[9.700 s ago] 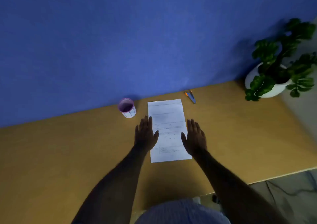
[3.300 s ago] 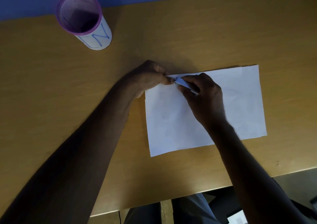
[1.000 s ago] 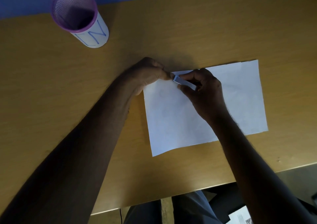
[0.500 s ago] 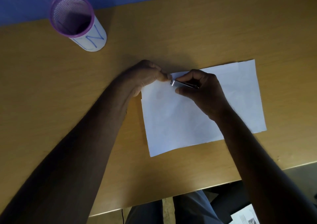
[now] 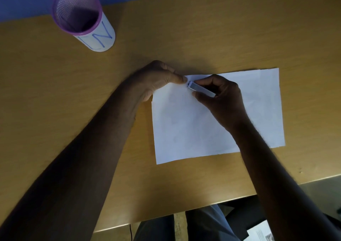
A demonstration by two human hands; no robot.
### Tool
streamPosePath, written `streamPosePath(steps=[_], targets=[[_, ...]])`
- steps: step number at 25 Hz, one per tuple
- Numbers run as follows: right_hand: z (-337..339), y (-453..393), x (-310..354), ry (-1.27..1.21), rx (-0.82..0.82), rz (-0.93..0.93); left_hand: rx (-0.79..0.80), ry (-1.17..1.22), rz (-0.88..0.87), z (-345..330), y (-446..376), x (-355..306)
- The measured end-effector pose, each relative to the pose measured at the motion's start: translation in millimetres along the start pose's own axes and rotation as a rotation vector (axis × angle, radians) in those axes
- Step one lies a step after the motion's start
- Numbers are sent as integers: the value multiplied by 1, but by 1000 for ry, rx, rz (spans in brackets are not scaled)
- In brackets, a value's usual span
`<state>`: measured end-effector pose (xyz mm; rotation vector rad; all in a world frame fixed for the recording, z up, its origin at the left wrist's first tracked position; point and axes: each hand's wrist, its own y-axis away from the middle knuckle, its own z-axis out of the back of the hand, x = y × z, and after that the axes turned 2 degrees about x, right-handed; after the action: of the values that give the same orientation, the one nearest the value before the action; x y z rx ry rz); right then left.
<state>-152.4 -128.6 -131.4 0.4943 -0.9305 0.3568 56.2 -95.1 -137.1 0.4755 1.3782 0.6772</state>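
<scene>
White paper sheets (image 5: 184, 130) lie flat on the wooden table (image 5: 55, 102), slightly offset at their left edge. My left hand (image 5: 158, 78) pinches their top left corner with curled fingers. My right hand (image 5: 223, 100) grips a small silver-blue tool (image 5: 200, 89), which looks like a stapler. The tool's tip sits at that same corner, right beside my left fingertips. What the tip touches is hidden by my fingers.
A purple mesh pen cup (image 5: 81, 17) with a white label stands at the back left, near the blue wall (image 5: 27, 0). The table's front edge (image 5: 276, 189) runs close to my body. My knees and a loose sheet (image 5: 262, 231) show below it.
Over the last second the tool has turned slightly in my right hand while staying at the corner. My left hand keeps its pinch. The paper has barely shifted.
</scene>
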Motion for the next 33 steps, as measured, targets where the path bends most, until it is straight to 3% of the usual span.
streamPosePath(steps=[16, 24, 28, 33], targets=[[-5, -7, 3, 51, -14, -15, 19, -39, 19, -2, 2, -3], [-9, -2, 0, -149, -20, -61, -9, -13, 49, -4, 2, -5], [-10, 3, 0, -119, -66, 21, -10, -19, 34, -4, 1, -4], [-20, 16, 2, 116, 0, 237, -30, -17, 50, -5, 1, -6]])
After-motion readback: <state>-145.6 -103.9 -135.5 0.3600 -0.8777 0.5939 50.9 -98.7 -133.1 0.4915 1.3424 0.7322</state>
